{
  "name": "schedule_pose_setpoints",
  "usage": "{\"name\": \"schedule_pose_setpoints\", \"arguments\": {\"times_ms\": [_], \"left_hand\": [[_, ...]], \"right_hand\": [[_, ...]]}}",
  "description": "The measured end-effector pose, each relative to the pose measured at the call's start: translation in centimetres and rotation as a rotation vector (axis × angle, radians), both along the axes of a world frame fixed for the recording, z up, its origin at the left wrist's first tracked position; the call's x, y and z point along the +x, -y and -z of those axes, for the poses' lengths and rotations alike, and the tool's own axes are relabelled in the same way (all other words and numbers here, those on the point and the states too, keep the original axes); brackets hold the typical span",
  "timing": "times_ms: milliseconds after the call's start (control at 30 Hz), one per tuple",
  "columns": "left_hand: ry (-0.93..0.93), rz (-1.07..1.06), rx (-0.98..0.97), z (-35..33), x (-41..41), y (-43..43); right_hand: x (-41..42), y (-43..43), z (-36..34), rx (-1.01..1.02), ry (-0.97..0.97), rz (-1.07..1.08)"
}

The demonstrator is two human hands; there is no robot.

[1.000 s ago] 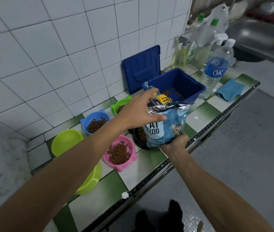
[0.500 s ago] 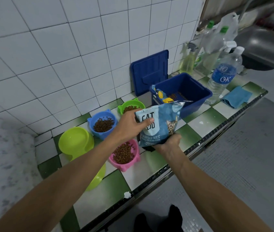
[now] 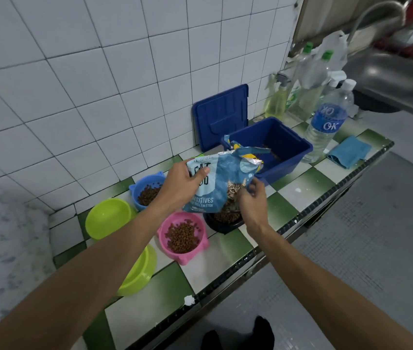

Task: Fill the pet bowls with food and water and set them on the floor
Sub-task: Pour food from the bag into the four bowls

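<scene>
We saw the left hand (image 3: pixel 180 184) with its fingers wrapped over the crinkled, glossy blue foil cat food bag (image 3: pixel 221 178), thumb pressed on the front. The right hand (image 3: pixel 252 198) pinched the bag's lower right edge. Just beneath those fingers sat a round black bowl (image 3: pixel 225 223) of brown kibble on the green-and-white tiled desk (image 3: pixel 298 190). Left of the fingers stood a pink plastic bowl (image 3: pixel 201 245) and a blue bowl (image 3: pixel 137 186), both holding kibble, and an empty lime bowl (image 3: pixel 107 218).

A white tiled wall (image 3: pixel 94 79) rises behind a green-and-white checked counter (image 3: pixel 301 188). Right of the counter lies grey floor (image 3: pixel 366 248); beyond its far end sits a steel sink (image 3: pixel 392 74).
</scene>
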State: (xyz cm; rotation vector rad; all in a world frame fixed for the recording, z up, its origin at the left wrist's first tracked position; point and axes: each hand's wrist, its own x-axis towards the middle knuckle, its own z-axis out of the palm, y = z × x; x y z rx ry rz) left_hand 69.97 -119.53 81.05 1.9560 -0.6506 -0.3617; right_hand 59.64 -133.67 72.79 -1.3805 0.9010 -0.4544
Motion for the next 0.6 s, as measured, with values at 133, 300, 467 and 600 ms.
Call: {"name": "schedule_pose_setpoints", "arguments": {"times_ms": [133,300,467,600], "left_hand": [[-0.042,-0.010,-0.061,-0.9,0.9,0.8],[-0.038,0.055,-0.147,-3.2,1.7,3.0],[-0.030,0.093,-0.201,-5.0,2.4,6.6],[-0.026,0.062,-0.248,-6.3,3.4,10.8]], "right_hand": [[-0.7,1.2,-4.3,-0.105,0.224,-0.168],[-0.9,4.0,-7.6,-0.089,0.199,-0.283],[0.0,7.4,-9.7,-0.171,0.230,-0.295],[1.6,10.7,-10.4,-0.288,0.263,-0.229]]}}
